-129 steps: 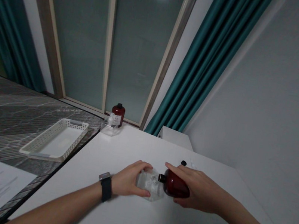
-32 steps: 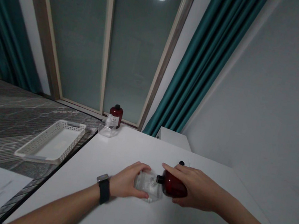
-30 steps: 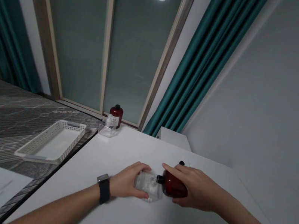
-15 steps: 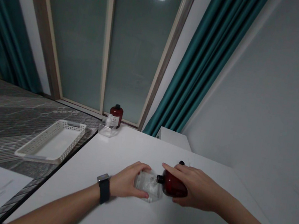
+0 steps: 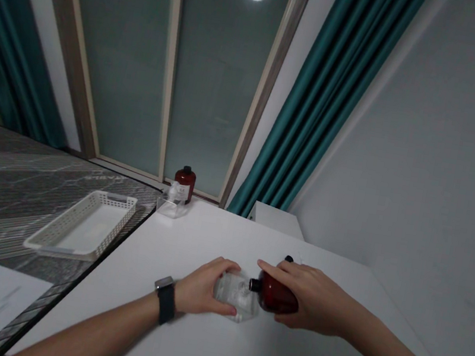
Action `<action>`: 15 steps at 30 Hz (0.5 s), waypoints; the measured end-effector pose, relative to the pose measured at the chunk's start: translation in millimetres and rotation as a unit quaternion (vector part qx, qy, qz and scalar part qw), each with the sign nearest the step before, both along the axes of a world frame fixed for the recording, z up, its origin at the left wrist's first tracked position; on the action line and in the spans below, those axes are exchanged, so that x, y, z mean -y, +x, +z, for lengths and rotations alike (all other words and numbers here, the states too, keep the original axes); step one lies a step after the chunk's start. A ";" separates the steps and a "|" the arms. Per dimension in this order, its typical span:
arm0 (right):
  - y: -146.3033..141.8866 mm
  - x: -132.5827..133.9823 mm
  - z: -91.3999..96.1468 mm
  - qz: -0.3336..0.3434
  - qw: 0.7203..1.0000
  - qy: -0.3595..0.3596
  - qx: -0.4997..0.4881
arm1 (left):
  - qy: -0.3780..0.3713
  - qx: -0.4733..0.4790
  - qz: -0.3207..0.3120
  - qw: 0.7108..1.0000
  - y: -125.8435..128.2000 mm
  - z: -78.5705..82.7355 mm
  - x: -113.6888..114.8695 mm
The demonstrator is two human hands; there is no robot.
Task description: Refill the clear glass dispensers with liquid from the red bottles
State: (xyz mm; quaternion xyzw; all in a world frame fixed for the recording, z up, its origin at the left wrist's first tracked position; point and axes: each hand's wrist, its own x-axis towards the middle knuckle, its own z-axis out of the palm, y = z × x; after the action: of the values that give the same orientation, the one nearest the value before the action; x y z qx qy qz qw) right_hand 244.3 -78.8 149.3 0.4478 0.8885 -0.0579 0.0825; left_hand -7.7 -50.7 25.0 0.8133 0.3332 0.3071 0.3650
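Bottle [image 5: 275, 294], dark red, lies tipped horizontally in the closed right hand [image 5: 312, 301], neck pointing left into the clear container [image 5: 235, 296] gripped by the left hand [image 5: 202, 287] on the counter [image 5: 209, 240].

A: What colours sit at the centre?

B: A dark red bottle [image 5: 275, 295] with a black neck, touching a clear container [image 5: 237, 295] on the white table [image 5: 194, 339].

A: And at nine o'clock?

B: A white lattice-walled basket [image 5: 82, 225] on a grey, marble-veined surface [image 5: 7, 177].

A: At twelve?

B: Teal curtains [image 5: 322, 95]; another dark red bottle with a black cap [image 5: 184, 181].

A: The wrist?

B: A black watch strap [image 5: 165, 305].
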 end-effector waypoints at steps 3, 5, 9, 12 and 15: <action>-0.3 0.2 1.1 0.003 1.000 -0.001 -0.001 | -0.002 0.001 0.001 1.000 0.1 -0.3 0.1; -0.4 0.1 1.6 0.004 1.000 0.000 0.001 | -0.002 0.001 0.001 1.000 0.1 -0.6 0.0; -0.7 -0.2 1.8 0.004 1.000 0.001 0.003 | 0.000 0.002 0.002 1.000 -0.1 -1.6 -0.2; -1.5 -0.2 2.0 0.002 1.000 -0.001 0.005 | 0.001 0.002 0.002 1.000 -0.3 -2.4 -0.2; -1.9 -0.2 2.4 0.004 1.000 0.000 0.006 | -0.001 0.002 0.001 1.000 -0.3 -2.9 -0.3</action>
State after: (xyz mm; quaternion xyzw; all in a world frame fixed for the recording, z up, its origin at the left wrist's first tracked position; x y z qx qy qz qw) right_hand 242.4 -78.6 151.7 0.4447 0.8897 -0.0544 0.0882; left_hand -8.0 -50.4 22.1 0.8123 0.3331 0.3086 0.3660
